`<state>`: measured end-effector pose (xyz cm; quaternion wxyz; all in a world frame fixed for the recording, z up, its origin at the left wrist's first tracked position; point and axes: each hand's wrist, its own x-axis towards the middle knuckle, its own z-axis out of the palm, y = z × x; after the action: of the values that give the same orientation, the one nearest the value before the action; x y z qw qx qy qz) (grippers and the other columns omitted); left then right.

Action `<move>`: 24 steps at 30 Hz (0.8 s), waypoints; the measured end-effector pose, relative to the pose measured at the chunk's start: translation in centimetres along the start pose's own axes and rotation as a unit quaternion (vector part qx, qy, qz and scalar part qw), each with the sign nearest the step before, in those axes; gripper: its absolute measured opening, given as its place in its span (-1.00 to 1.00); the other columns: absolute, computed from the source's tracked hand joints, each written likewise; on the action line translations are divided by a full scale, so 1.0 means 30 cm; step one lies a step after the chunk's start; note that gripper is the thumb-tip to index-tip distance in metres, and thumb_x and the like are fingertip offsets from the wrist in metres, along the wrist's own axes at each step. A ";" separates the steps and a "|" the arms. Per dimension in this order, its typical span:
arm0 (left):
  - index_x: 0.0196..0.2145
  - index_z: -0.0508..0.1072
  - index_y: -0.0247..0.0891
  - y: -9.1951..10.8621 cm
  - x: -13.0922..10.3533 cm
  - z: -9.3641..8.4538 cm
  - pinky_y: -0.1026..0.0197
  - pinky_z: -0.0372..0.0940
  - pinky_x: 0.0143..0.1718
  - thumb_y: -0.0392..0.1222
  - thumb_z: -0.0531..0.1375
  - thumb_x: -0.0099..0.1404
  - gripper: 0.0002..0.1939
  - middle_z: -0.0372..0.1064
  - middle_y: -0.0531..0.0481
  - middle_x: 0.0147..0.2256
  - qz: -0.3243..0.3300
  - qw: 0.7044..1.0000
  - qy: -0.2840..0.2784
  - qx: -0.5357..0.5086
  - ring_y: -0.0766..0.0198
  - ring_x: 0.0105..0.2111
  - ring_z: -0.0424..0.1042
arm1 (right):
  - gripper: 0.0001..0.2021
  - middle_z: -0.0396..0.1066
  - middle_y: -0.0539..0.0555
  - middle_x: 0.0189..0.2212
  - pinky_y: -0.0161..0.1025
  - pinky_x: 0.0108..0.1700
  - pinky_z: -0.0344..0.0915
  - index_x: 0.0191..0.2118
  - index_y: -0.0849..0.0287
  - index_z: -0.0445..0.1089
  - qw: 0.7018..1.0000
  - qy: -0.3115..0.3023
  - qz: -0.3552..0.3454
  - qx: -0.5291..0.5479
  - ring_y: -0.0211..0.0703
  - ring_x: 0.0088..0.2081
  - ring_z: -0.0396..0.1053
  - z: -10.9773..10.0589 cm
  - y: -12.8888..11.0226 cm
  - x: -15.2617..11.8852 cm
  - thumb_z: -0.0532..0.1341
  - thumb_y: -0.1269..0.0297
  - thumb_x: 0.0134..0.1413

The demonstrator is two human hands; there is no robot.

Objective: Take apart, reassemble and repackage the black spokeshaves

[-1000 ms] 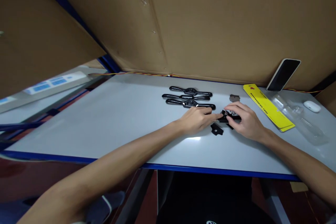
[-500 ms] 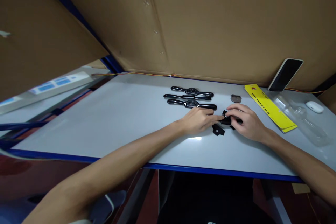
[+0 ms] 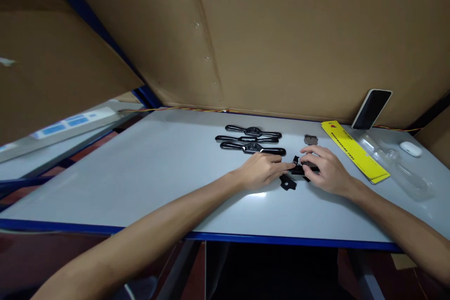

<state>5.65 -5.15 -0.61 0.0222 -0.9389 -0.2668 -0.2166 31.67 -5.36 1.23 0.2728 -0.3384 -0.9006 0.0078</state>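
Your view's tipped upward | right hand (image 3: 326, 169) pinching black spokeshave (image 3: 298, 172); left hand (image 3: 259, 171), can't tell its grip | uneven pressure could tip it onto that notched plate (image 3: 289, 186)

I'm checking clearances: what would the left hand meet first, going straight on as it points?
Likely the glossy black, bar-shaped, metal-looking part at its fingers; depth is unclear, they may be touching.

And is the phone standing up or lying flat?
Standing up, tilted: the phone has its lower end at the back of the table, its top raised toward the cardboard. I can't see what props it.
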 end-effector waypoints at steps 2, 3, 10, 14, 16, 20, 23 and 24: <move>0.16 0.51 -0.20 -0.002 -0.002 0.002 0.30 0.24 -0.46 -0.12 -0.06 0.58 -0.58 0.38 0.00 -0.43 0.004 1.000 0.006 0.001 0.31 -0.45 0.38 | -0.82 0.51 0.23 0.00 0.07 0.02 0.36 -0.16 0.17 0.50 1.000 -0.014 0.001 0.012 0.07 -0.04 0.48 -0.001 -0.003 0.000 0.14 0.36 0.24; 0.16 0.51 -0.19 -0.003 -0.003 0.003 0.30 0.25 -0.45 -0.12 -0.06 0.58 -0.58 0.38 0.00 -0.42 0.005 1.000 0.007 0.002 0.30 -0.45 0.39 | -0.81 0.50 0.23 0.01 0.07 0.03 0.36 -0.13 0.17 0.50 1.000 -0.022 0.003 0.016 0.08 -0.02 0.47 -0.002 -0.005 0.001 0.14 0.35 0.24; 0.14 0.52 -0.19 -0.004 -0.003 0.005 0.30 0.27 -0.43 -0.12 -0.05 0.57 -0.58 0.38 -0.01 -0.42 -0.003 1.000 0.001 0.003 0.30 -0.45 0.39 | -0.73 0.45 0.24 0.07 0.09 0.07 0.32 0.01 0.15 0.43 0.997 -0.064 -0.004 0.048 0.08 0.04 0.42 -0.016 -0.026 0.006 0.13 0.32 0.25; 0.15 0.52 -0.18 -0.003 -0.002 0.002 0.31 0.26 -0.44 -0.11 -0.06 0.57 -0.57 0.38 -0.01 -0.42 -0.006 1.000 -0.005 0.002 0.31 -0.46 0.38 | -0.83 0.46 0.23 0.05 0.10 0.04 0.30 -0.12 0.13 0.44 0.996 -0.057 -0.021 0.059 0.07 0.03 0.42 -0.015 -0.027 0.004 0.12 0.32 0.24; 0.15 0.52 -0.18 -0.003 -0.003 0.001 0.31 0.25 -0.45 -0.11 -0.06 0.58 -0.57 0.39 -0.01 -0.41 -0.009 1.000 -0.006 0.001 0.31 -0.46 0.39 | -0.87 0.47 0.23 0.03 0.08 0.04 0.30 -0.22 0.13 0.43 0.997 -0.051 -0.026 0.059 0.06 0.03 0.43 -0.015 -0.024 0.002 0.13 0.32 0.26; 0.15 0.52 -0.20 -0.003 -0.004 0.004 0.30 0.25 -0.44 -0.11 -0.06 0.58 -0.57 0.40 -0.01 -0.41 -0.007 1.000 -0.001 0.000 0.30 -0.45 0.41 | -0.81 0.49 0.25 -0.01 0.07 -0.01 0.31 -0.29 0.16 0.44 0.999 -0.035 -0.002 0.018 0.08 -0.04 0.45 -0.009 -0.015 0.001 0.12 0.27 0.31; 0.15 0.52 -0.20 -0.004 -0.004 0.004 0.28 0.25 -0.44 -0.12 -0.08 0.59 -0.56 0.40 0.00 -0.42 -0.002 1.000 0.000 0.001 0.29 -0.45 0.40 | -0.81 0.50 0.25 0.00 0.08 -0.02 0.34 -0.22 0.16 0.48 0.999 -0.026 0.019 -0.012 0.09 -0.06 0.46 0.004 -0.012 0.006 0.13 0.26 0.31; 0.15 0.52 -0.20 -0.004 -0.003 0.003 0.27 0.25 -0.44 -0.12 -0.08 0.59 -0.56 0.40 0.00 -0.42 -0.001 1.000 -0.002 0.001 0.29 -0.46 0.40 | -0.81 0.51 0.24 -0.02 0.08 -0.02 0.35 -0.21 0.16 0.48 0.999 -0.017 0.022 -0.015 0.09 -0.07 0.47 0.005 -0.012 0.009 0.13 0.26 0.31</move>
<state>5.56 -5.08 -0.75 0.0228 -0.9389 -0.2680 -0.2145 31.22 -5.44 1.31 0.2524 -0.3623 -0.8972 0.0065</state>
